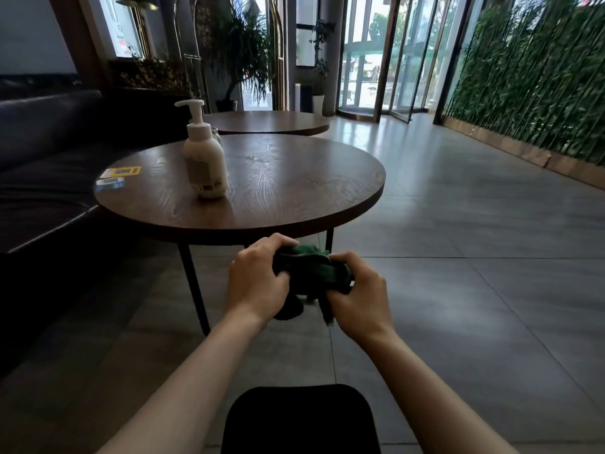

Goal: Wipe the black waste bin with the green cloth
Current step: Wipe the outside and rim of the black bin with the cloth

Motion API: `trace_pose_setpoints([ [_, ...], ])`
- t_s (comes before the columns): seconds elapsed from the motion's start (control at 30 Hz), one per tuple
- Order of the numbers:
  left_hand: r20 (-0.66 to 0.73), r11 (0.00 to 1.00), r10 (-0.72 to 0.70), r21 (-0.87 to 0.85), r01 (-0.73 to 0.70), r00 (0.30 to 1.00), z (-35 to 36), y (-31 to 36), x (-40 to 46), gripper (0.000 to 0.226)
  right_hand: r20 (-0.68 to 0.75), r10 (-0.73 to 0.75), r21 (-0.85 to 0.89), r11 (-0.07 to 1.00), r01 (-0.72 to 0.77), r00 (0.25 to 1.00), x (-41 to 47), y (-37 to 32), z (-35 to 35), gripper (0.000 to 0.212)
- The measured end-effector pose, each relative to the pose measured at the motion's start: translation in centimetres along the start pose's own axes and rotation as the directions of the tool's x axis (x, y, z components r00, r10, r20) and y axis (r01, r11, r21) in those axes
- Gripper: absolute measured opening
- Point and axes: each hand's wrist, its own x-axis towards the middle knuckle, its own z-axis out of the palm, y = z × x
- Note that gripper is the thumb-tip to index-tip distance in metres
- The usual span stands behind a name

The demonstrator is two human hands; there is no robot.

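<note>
The black waste bin (300,419) sits at the very bottom of my view, between my 2 forearms, and the frame edge cuts off its lower part; I see only a flat dark top with rounded corners and cannot make out any opening or lid detail. Above the bin, I hold the green cloth (311,273) bunched up in the air. My left hand (257,281) has its grip closed on the cloth's left side, fingers curled over the top, and my right hand (358,290) has its grip closed on the right side. Much of the cloth is buried under my fingers, and a dark fold hangs down between my hands, so I cannot tell its full shape.

Beyond the cloth, farther from the bin, stands a round wooden counter (294,191) on thin black legs; my hands cover part of its near edge and 1 leg. On it, toward its left, a white pump bottle (204,158) stands upright. Left of the bottle, near the counter's rim, lie a yellow card (121,172) and a blue card (109,184), both too blurred to read. A 2nd round counter (271,122) shows behind the 1st, partly hidden by the bottle.

Left of the counters a dark sofa (42,142) runs out of frame. Far past the bin are a potted plant (240,54) and a glass revolving door (386,60), and a green bamboo wall (530,77) lines the right side of the grey tiled floor (474,257).
</note>
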Motion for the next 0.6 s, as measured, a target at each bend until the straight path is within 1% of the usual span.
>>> trace_pose_setpoints([
  [0.1, -0.001, 0.960, -0.150, -0.240, 0.145, 0.989, 0.3, 1.1, -1.0, 0.042, 0.092, 0.148, 0.247, 0.955, -0.166, 0.985, -1.8, -0.2, 0.1, 0.047],
  [0.17, 0.008, 0.913, -0.207, -0.358, 0.196, 0.978, 0.6, 1.5, -2.1, 0.040, 0.210, 0.183, 0.439, 0.860, -0.260, 0.960, -3.2, 0.0, 0.3, 0.051],
  [0.23, 0.031, 0.868, -0.250, -0.436, 0.238, 0.968, 1.0, 1.8, -3.4, 0.040, 0.331, 0.186, 0.575, 0.738, -0.354, 0.925, -4.5, 0.3, 0.6, 0.058],
  [0.27, 0.045, 0.849, -0.270, -0.459, 0.260, 0.962, 1.3, 1.9, -4.0, 0.041, 0.366, 0.182, 0.597, 0.707, -0.380, 0.913, -5.0, 0.5, 0.8, 0.062],
  [0.3, 0.069, 0.837, -0.283, -0.469, 0.282, 0.957, 1.6, 1.9, -4.6, 0.041, 0.375, 0.181, 0.597, 0.703, -0.387, 0.909, -5.6, 0.6, 1.0, 0.066],
  [0.37, 0.164, 0.809, -0.285, -0.487, 0.328, 0.944, 1.9, 1.6, -5.3, 0.043, 0.319, 0.203, 0.576, 0.734, -0.360, 0.926, -6.2, 0.8, 1.3, 0.068],
  [0.43, 0.344, 0.766, -0.223, -0.516, 0.382, 0.912, 1.9, 1.3, -5.8, 0.047, 0.240, 0.275, 0.575, 0.733, -0.365, 0.931, -6.6, 1.1, 1.4, 0.060],
  [0.47, 0.425, 0.764, -0.158, -0.520, 0.383, 0.891, 1.8, 0.9, -6.4, 0.051, 0.213, 0.318, 0.582, 0.718, -0.382, 0.924, -6.8, 1.4, 1.4, 0.055],
  [0.5, 0.465, 0.787, -0.088, -0.510, 0.347, 0.881, 1.5, 0.3, -6.9, 0.058, 0.194, 0.354, 0.593, 0.700, -0.397, 0.915, -7.0, 1.8, 1.3, 0.052],
  [0.53, 0.464, 0.835, -0.036, -0.472, 0.281, 0.885, 1.2, -0.4, -7.6, 0.065, 0.183, 0.380, 0.604, 0.684, -0.409, 0.907, -7.1, 2.1, 1.1, 0.051],
  [0.6, 0.406, 0.943, 0.043, -0.317, 0.096, 0.913, 0.6, -2.6, -10.3, 0.072, 0.162, 0.415, 0.621, 0.662, -0.420, 0.895, -7.4, 3.1, 0.6, 0.047],
])
